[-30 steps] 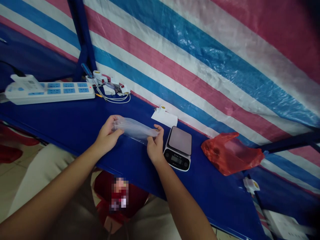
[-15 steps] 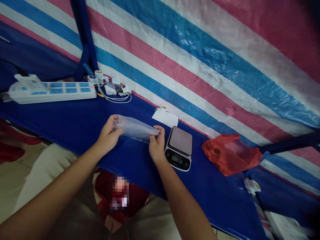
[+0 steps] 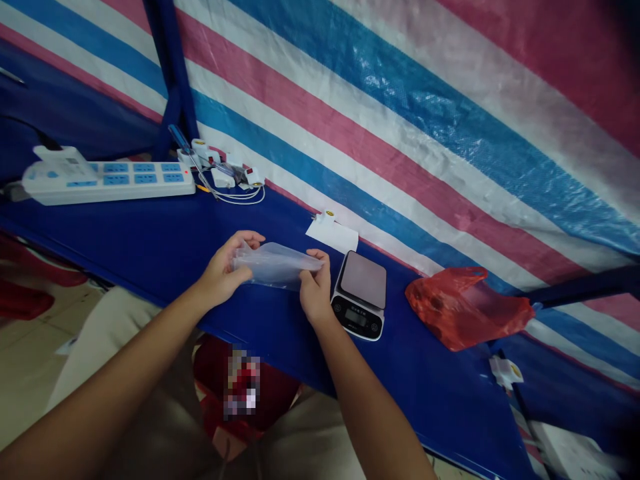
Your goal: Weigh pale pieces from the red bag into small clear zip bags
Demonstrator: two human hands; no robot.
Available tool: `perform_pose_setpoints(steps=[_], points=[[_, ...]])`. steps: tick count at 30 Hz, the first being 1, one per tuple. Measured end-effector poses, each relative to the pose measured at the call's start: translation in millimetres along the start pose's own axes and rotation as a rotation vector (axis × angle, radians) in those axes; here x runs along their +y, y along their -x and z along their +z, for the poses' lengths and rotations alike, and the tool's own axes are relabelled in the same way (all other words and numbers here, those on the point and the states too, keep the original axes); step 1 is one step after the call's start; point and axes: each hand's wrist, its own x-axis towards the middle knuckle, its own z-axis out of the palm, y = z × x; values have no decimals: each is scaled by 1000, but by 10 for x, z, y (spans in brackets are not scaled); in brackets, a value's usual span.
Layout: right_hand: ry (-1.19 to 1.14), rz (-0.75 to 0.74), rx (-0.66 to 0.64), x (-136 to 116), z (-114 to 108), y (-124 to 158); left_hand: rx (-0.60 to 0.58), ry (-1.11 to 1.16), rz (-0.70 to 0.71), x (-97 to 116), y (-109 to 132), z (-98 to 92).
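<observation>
A clear plastic bag [image 3: 277, 265] is stretched between my two hands above the blue table [image 3: 150, 247]. My left hand [image 3: 230, 268] grips its left end, thumb below and fingers curled over the top. At the other end, my right hand [image 3: 315, 287] pinches the bag between thumb and fingers. Just right of that hand stands a kitchen scale [image 3: 364, 280] with a grey plate and a black display panel; nothing lies on its plate.
A red plastic bag [image 3: 465, 310] lies to the right. At the back left are a white power strip [image 3: 115, 183], a screwdriver [image 3: 180, 139] and several white plugs with cable [image 3: 235, 177]. White paper [image 3: 333, 233] lies behind the scale. A striped tarp [image 3: 350, 133] rises behind the table.
The fingers of my left hand have opened out and shifted over the bag's left end, and the bag's upper edge bulges more. My right hand has hardly moved.
</observation>
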Motion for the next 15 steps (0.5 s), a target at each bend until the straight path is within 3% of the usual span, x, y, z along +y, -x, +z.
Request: perform_pose_setpoints(steps=[3, 9, 15], points=[[0, -12, 12, 0, -2, 3, -18, 11, 28, 2, -6, -2], [-6, 7, 36, -20, -27, 1, 165, -23, 6, -116, -47, 7], [6, -46, 5, -10, 14, 10, 100, -51, -54, -124, -27, 64]])
